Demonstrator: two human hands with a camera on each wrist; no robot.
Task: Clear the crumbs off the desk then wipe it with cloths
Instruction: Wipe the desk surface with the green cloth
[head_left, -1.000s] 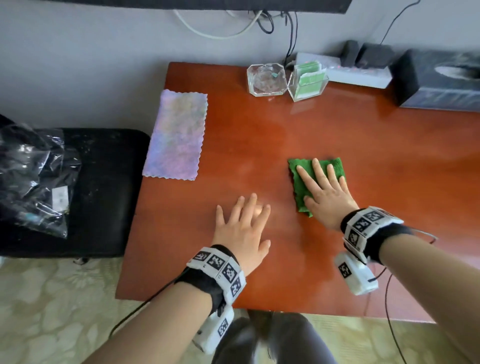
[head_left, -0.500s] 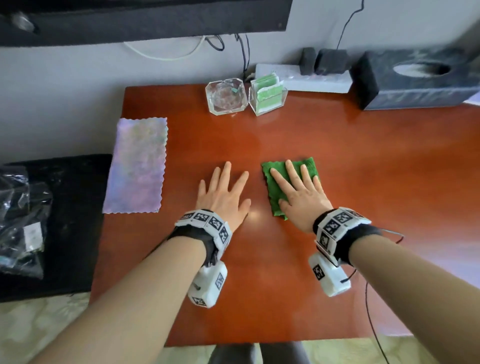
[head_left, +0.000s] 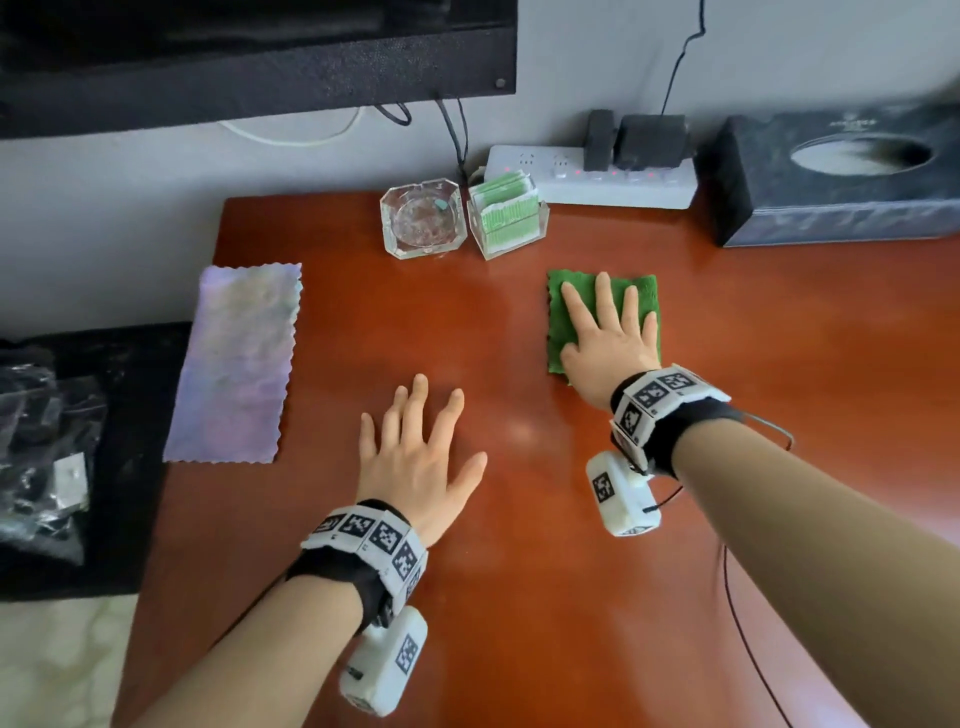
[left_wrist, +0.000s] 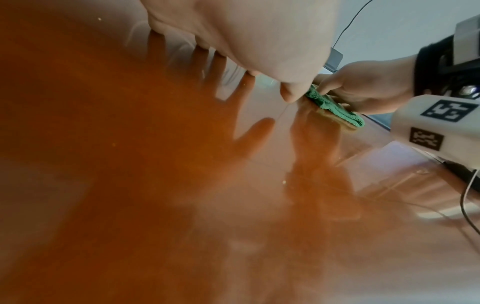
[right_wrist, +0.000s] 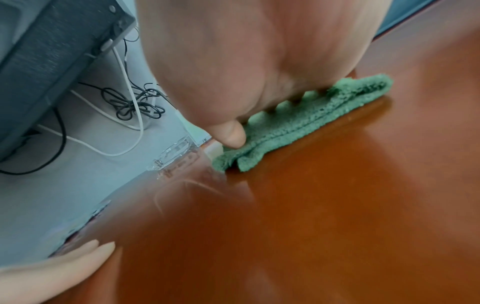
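The green cloth (head_left: 571, 312) is pressed flat by the spread right hand (head_left: 605, 338) — the left hand (head_left: 415, 457) is laid spread on the tabletop (head_left: 571, 571).

1. A glossy reddish-brown desk (head_left: 519, 597) fills the head view, its far edge against a grey wall.
2. At 12 o'clock, near that far edge, a clear glass ashtray (head_left: 422, 218) stands just beside a clear holder of green packets (head_left: 506, 215).
3. At 1 o'clock lies a white power strip (head_left: 592, 176) with 2 dark plugs in it.
4. At 2 o'clock sits a dark tissue box (head_left: 841, 208).
5. At 9 o'clock a pale purple cloth (head_left: 234, 364) lies flat along the left edge.
6. Just right of centre a folded green cloth (head_left: 561, 312) lies flat under the spread right hand (head_left: 605, 345).
7. The left hand (head_left: 415, 457) rests flat on bare wood at centre.
8. A few pale specks (left_wrist: 284, 181) dot the wood in the left wrist view.
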